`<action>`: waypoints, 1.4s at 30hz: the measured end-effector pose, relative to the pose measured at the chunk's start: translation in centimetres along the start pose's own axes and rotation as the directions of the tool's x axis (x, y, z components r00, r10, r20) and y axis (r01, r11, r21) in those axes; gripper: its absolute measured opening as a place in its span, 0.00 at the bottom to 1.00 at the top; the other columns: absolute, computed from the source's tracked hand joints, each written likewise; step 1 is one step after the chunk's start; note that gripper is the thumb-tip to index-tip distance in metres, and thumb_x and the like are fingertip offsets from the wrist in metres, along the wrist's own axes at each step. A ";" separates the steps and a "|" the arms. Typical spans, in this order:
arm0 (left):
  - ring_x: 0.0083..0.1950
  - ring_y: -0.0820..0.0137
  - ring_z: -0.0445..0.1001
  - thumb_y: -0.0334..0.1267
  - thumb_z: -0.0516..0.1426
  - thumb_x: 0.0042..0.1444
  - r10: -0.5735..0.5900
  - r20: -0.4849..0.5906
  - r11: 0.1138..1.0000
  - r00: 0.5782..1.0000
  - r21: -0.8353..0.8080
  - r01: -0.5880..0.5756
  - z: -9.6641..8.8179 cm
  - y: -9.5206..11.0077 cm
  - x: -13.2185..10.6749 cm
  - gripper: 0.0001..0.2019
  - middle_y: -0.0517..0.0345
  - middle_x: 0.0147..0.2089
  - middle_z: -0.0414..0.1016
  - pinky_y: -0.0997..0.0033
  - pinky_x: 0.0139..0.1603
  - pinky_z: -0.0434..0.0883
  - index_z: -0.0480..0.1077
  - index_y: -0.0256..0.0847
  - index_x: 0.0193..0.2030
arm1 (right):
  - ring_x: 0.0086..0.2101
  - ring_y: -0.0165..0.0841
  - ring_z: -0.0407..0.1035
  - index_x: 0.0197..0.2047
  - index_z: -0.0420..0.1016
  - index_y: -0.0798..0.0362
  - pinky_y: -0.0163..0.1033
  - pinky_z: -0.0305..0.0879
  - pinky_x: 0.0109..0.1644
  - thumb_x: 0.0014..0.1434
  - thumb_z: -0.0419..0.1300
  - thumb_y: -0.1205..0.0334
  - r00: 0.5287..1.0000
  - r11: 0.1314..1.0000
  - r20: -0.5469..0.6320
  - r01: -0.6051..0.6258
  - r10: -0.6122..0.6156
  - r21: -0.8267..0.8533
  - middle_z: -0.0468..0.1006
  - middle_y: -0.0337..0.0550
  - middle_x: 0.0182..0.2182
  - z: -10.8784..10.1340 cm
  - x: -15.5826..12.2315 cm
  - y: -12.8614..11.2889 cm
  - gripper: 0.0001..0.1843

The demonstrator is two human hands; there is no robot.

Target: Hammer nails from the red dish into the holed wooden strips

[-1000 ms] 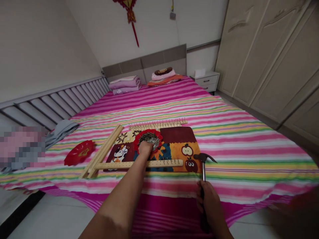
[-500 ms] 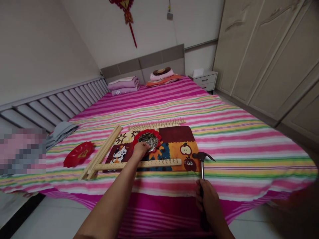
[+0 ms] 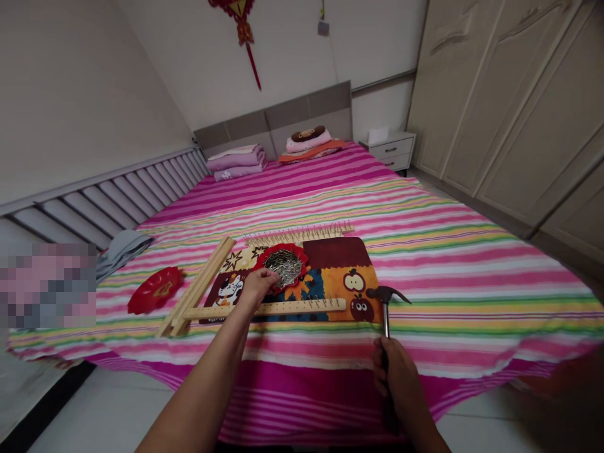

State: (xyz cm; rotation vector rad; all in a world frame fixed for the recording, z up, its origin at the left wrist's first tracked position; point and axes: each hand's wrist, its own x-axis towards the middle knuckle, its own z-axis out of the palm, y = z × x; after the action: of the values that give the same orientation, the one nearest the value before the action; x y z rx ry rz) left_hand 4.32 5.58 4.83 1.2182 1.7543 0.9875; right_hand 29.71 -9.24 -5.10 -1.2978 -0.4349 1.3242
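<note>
My left hand [image 3: 262,283] is at the near left rim of a red scalloped dish full of nails [image 3: 285,265]. Its fingers are pinched together; whatever they hold is too small to make out. Wrapped around the dark handle of a claw hammer [image 3: 387,314], my right hand [image 3: 395,368] keeps it upright at the right, its head by the mat's edge. Below the dish, partly behind my left forearm, lies a wooden strip [image 3: 283,307] with holes and several nails standing at its right end. A patterned mat [image 3: 337,251] lies underneath.
Behind the mat are wooden strips [image 3: 302,234] bristling with nails. Bare wooden strips [image 3: 202,280] lie at the left, beside a second red dish [image 3: 155,289] and grey cloth [image 3: 123,248]. Everything rests on a striped bed [image 3: 453,264]; a nightstand [image 3: 389,151] and wardrobe [image 3: 509,113] stand beyond.
My left hand has drawn back slightly left and toward me, from over the nails to the dish's rim. My right hand keeps hold of the hammer, and the view has shifted a little.
</note>
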 end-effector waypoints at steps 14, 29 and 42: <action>0.31 0.69 0.70 0.26 0.56 0.42 0.072 0.132 0.531 0.989 0.834 -0.150 -0.1 -2.0 -4.6 0.06 0.57 0.29 0.74 0.73 0.33 0.61 0.70 0.41 0.22 | 0.13 0.23 0.51 0.29 0.64 0.50 0.28 0.47 0.09 0.50 0.58 0.44 1.000 1.000 -0.002 -0.016 0.016 0.020 0.62 0.29 0.17 0.0 0.0 -0.1 0.18; 0.21 0.77 0.62 0.43 0.61 0.36 0.026 0.213 0.994 0.977 -0.111 -0.002 3.1 -2.9 -5.0 0.11 0.64 0.19 0.68 0.78 0.21 0.60 0.67 0.38 0.23 | 0.14 0.23 0.51 0.29 0.64 0.50 0.28 0.48 0.09 0.52 0.58 0.45 1.000 0.999 0.012 -0.008 0.007 0.034 0.62 0.29 0.17 -0.4 0.4 0.6 0.16; 0.22 0.76 0.65 0.43 0.62 0.36 0.129 0.128 0.968 0.983 -0.230 -0.097 5.2 -4.8 -4.7 0.11 0.65 0.19 0.68 0.78 0.24 0.61 0.68 0.39 0.24 | 0.13 0.23 0.51 0.29 0.65 0.51 0.27 0.47 0.08 0.51 0.58 0.45 1.000 0.999 0.003 -0.004 0.004 0.038 0.62 0.29 0.17 -0.1 0.2 0.2 0.17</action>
State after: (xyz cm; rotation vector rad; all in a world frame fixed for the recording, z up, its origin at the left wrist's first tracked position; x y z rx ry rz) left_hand 8.41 0.81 -0.83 1.2222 1.4342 1.1036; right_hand 29.72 -9.17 -5.41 -1.2660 -0.4074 1.3322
